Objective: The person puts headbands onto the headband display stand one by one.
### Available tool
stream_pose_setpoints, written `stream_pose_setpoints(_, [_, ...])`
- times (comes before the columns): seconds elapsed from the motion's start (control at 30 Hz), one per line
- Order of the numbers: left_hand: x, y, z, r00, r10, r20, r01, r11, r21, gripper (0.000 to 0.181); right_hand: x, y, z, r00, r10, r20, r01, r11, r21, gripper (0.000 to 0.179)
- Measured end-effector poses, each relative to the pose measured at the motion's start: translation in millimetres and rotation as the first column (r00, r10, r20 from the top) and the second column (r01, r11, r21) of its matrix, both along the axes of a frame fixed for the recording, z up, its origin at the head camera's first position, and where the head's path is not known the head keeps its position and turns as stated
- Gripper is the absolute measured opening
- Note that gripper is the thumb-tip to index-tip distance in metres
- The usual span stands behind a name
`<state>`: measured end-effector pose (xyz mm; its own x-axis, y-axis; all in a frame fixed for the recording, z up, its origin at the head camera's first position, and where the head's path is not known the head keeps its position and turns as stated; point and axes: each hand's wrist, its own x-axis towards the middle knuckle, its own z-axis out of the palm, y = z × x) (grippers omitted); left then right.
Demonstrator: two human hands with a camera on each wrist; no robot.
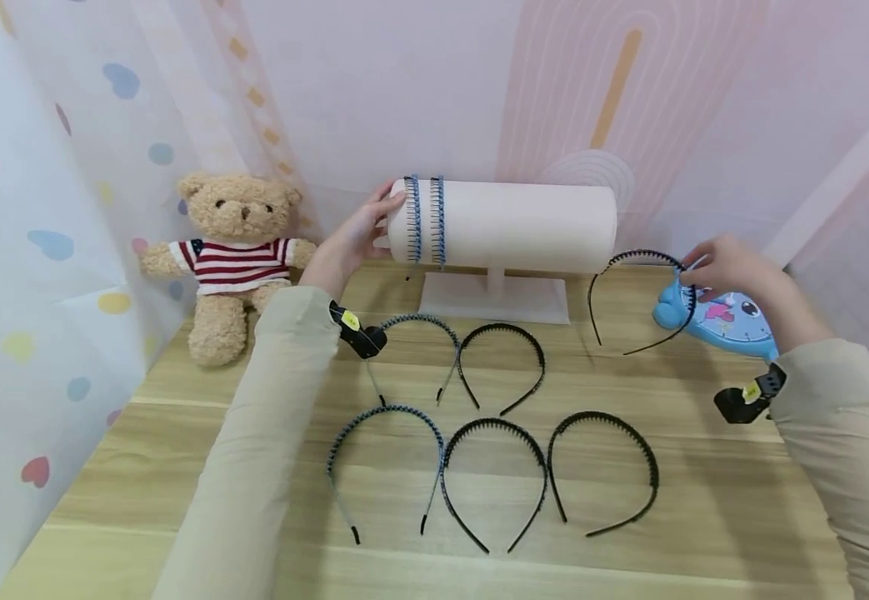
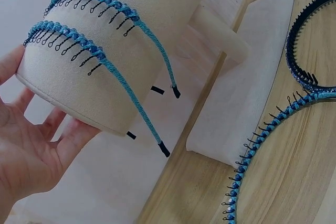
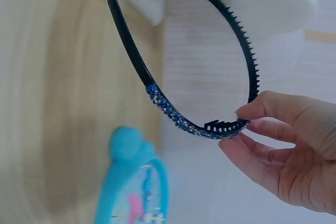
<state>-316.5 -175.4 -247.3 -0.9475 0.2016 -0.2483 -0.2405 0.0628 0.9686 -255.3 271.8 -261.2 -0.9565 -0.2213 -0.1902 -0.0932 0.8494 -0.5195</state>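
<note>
A white cylindrical headband stand stands at the back on a flat base. Two blue braided headbands with black teeth sit around its left end. My left hand holds that end, its fingers spread at the rim beside the outer headband. At the right, my right hand pinches a black toothed headband between thumb and fingers. Blue glitter covers part of this band's outer side. It is held up, its open ends pointing down in the head view, apart from the stand's right end.
Several headbands lie in two rows on the wooden table: blue ones at left, black ones in the middle and right. A teddy bear sits back left. Behind the right hand is a blue fish-shaped clock. A patterned backdrop borders the table.
</note>
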Motion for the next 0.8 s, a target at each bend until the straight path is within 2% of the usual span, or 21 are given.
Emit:
stream_pose_setpoints(0.13, [-0.7,-0.5,1.9,1.0,-0.015,0.002,0.015,1.0,0.006,0.056,2.7,-5.7,14.8,0.997,-0.069,-0.039,0.068,0.998,-0.015,0.044])
stream_pose_setpoints(0.27, [-1.7,0.7,3.1,1.0,-0.027,0.002,0.027,1.0,0.011,0.057,5.9,-16.7,24.8,0.989,-0.145,-0.027,0.143,0.988,-0.056,0.06])
stream_pose_setpoints(0.33, [-2.6,0.9,3.2,1.0,-0.028,0.003,0.028,1.0,0.012,0.057,7.4,-25.8,27.9,0.982,-0.186,-0.033,0.182,0.979,-0.096,0.066])
stream_pose_setpoints(0.4, [-3.9,0.8,2.5,1.0,-0.027,0.002,0.027,1.0,0.01,0.057,9.4,-36.5,30.3,0.97,-0.23,-0.074,0.218,0.965,-0.147,0.066])
stream_pose_setpoints(0.47, [-4.5,0.7,2.1,1.0,-0.027,0.003,0.027,1.0,0.005,0.056,10.6,-48.5,32.0,0.948,-0.295,-0.12,0.261,0.936,-0.236,0.063])
stream_pose_setpoints(0.53, [-4.6,0.6,1.7,1.0,-0.028,0.004,0.028,1.0,0.001,0.056,11.1,-61.2,32.3,0.92,-0.357,-0.162,0.285,0.892,-0.35,0.058])
stream_pose_setpoints(0.67, [-2.7,1.0,1.9,1.0,-0.025,0.01,0.025,1.0,0.002,0.055,8.5,-83.6,28.3,0.877,-0.433,-0.208,0.263,0.795,-0.547,0.052])
stream_pose_setpoints(0.73, [-2.3,1.1,0.9,1.0,-0.024,0.015,0.024,1.0,0.002,0.055,6.2,-90.2,24.5,0.869,-0.441,-0.226,0.234,0.767,-0.597,0.051])
stream_pose_setpoints(0.8, [-2.1,1.0,-0.3,1.0,-0.023,0.017,0.023,1.0,0.0,0.055,3.6,-92.3,22.2,0.868,-0.43,-0.248,0.217,0.778,-0.59,0.052])
